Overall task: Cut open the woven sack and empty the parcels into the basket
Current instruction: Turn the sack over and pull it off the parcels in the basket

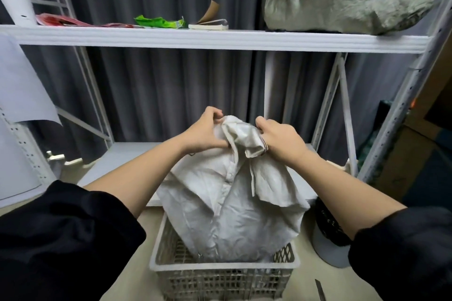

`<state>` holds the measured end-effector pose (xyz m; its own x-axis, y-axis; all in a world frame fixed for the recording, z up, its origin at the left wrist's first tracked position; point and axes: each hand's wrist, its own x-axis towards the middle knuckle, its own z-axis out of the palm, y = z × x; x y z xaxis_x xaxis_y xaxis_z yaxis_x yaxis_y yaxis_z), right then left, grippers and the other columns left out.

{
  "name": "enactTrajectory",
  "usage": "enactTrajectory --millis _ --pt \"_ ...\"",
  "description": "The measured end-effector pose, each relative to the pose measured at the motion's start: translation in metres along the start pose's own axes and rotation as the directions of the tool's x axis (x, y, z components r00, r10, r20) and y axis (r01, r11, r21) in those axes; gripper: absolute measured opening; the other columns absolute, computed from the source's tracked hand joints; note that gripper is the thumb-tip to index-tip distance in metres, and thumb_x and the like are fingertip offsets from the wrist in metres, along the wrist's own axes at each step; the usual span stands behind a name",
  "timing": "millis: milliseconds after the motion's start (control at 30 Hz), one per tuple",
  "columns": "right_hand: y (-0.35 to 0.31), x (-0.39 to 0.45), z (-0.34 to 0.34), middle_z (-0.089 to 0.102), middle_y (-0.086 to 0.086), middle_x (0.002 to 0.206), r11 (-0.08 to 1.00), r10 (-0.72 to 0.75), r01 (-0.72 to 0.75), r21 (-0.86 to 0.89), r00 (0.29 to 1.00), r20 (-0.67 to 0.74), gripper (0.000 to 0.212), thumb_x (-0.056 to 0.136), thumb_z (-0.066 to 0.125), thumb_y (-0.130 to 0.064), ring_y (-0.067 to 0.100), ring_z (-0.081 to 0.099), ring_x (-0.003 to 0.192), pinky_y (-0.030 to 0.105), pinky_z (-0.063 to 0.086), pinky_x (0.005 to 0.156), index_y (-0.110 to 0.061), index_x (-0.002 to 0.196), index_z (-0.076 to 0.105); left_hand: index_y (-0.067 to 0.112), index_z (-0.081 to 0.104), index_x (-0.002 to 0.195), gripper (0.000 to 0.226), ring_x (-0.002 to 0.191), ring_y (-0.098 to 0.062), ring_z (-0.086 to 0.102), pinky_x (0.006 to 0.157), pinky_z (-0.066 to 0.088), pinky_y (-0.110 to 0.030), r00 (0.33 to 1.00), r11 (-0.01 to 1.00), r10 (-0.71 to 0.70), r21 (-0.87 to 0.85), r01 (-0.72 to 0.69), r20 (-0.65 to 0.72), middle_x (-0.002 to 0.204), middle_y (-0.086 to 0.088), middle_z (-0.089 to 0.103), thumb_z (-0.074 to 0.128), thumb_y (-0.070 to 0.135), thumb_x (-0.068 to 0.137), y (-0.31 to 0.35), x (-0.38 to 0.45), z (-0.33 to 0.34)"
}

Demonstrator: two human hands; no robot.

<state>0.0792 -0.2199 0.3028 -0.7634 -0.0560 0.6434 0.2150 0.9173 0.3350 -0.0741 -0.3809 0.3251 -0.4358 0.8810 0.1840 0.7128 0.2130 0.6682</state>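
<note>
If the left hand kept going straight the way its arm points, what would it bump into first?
The left hand already grips the gathered top of the woven sack, so it would press into that bunched fabric first; the right hand holds the other side.

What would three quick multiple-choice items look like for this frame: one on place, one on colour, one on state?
1. Where does the woven sack sit?
A. on the upper shelf
B. in the basket
C. on the floor beside the rack

2. What colour is the crumpled wrapper on the upper shelf?
A. green
B. blue
C. black

3. What are the left hand and the right hand doing?
A. both hang idle
B. one holds a knife
C. both grip the bunched top of the sack

Answers:
1. B: the sack's lower end sits inside the basket's rim.
2. A: the wrapper is bright green, next to a small pad.
3. C: the fingers of both hands curl round the gathered cloth at the top.
</note>
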Motion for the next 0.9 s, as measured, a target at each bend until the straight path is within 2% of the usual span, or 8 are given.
enactTrajectory --millis 67,133,300,467,567,733,833,900 --pt "-0.001 0.001 0.003 0.031 0.004 0.084 0.978 -0.165 0.161 -0.130 0.986 -0.014 0.020 0.073 0.050 0.001 0.023 0.044 0.050 0.020 0.018 0.037 -0.013 0.078 0.036 0.023 0.023 0.145 0.098 0.139 -0.015 0.028 0.108 0.031 -0.041 1.000 0.964 0.025 0.266 -0.020 -0.015 0.150 0.006 0.030 0.080 0.040 0.067 -0.003 0.002 0.010" --pt "-0.002 0.001 0.001 0.034 0.004 0.085 0.974 -0.197 0.196 -0.117 0.980 0.007 0.021 0.076 0.046 -0.004 0.021 0.044 0.053 0.022 0.019 0.040 -0.015 0.093 0.042 0.029 0.046 0.123 0.057 0.128 -0.018 0.045 0.098 0.038 -0.040 0.994 0.881 0.094 0.469 -0.062 -0.047 0.132 0.005 0.052 0.069 0.045 0.074 0.000 0.007 0.022" --pt "0.007 0.004 -0.014 0.048 0.001 0.111 0.986 0.013 -0.071 0.154 0.937 0.350 0.065 0.082 0.060 -0.025 0.020 0.048 0.099 0.037 0.048 0.072 -0.032 0.141 0.035 0.018 0.055 0.095 0.009 0.083 -0.026 0.062 0.051 0.028 -0.027 0.951 0.552 0.295 0.829 -0.094 -0.089 0.094 -0.003 0.057 0.055 0.015 0.087 -0.007 0.008 0.030" --pt "0.036 0.013 -0.029 0.038 -0.008 0.142 0.451 -0.063 -0.755 0.475 0.504 0.861 0.075 0.072 0.067 -0.030 0.011 0.034 0.134 0.034 0.027 0.113 -0.030 0.140 0.036 0.015 0.057 0.063 0.040 0.039 -0.019 0.042 0.043 0.012 -0.014 0.802 0.171 0.583 0.944 -0.282 0.134 0.059 -0.002 0.048 0.070 -0.010 0.035 -0.026 0.003 0.019" --pt "0.024 0.009 -0.022 0.023 -0.008 0.152 0.501 -0.026 -0.764 0.406 0.456 0.890 0.103 0.071 0.077 -0.045 0.010 0.024 0.140 0.031 0.022 0.116 -0.025 0.150 0.014 0.017 0.056 0.063 0.025 0.039 -0.018 0.040 0.043 0.016 -0.017 0.723 0.063 0.662 0.947 -0.315 0.196 0.059 0.000 0.047 0.057 -0.005 0.051 -0.026 0.006 0.019" --pt "-0.014 -0.016 0.034 0.062 -0.007 0.119 0.629 0.289 -0.708 0.321 0.596 0.749 0.062 0.069 0.075 -0.030 0.019 0.058 0.111 0.034 0.048 0.085 -0.028 0.126 0.050 0.016 0.052 0.090 0.014 0.071 -0.022 0.055 0.045 0.029 -0.027 0.874 0.444 0.472 0.825 -0.350 0.117 0.095 -0.004 0.051 0.057 0.011 0.078 -0.016 0.010 0.019" --pt "-0.012 -0.014 0.033 0.066 0.005 0.107 0.773 0.455 -0.622 0.122 0.679 0.577 0.024 0.079 0.056 -0.019 0.032 0.061 0.100 0.032 0.041 0.067 -0.021 0.102 0.055 0.021 0.042 0.108 0.051 0.105 -0.016 0.050 0.083 0.048 -0.033 0.964 0.959 -0.124 0.277 0.055 0.236 0.120 0.002 0.042 0.072 0.043 0.073 -0.015 0.002 -0.003" --pt "-0.013 -0.004 0.024 0.065 0.006 0.101 0.828 0.451 -0.552 0.101 0.761 0.466 0.017 0.080 0.052 -0.015 0.034 0.061 0.094 0.033 0.038 0.065 -0.018 0.097 0.051 0.032 0.036 0.130 0.073 0.122 -0.014 0.042 0.098 0.044 -0.035 0.885 0.948 -0.314 0.066 0.311 0.344 0.130 0.012 0.037 0.068 0.062 0.071 -0.015 -0.002 -0.016"
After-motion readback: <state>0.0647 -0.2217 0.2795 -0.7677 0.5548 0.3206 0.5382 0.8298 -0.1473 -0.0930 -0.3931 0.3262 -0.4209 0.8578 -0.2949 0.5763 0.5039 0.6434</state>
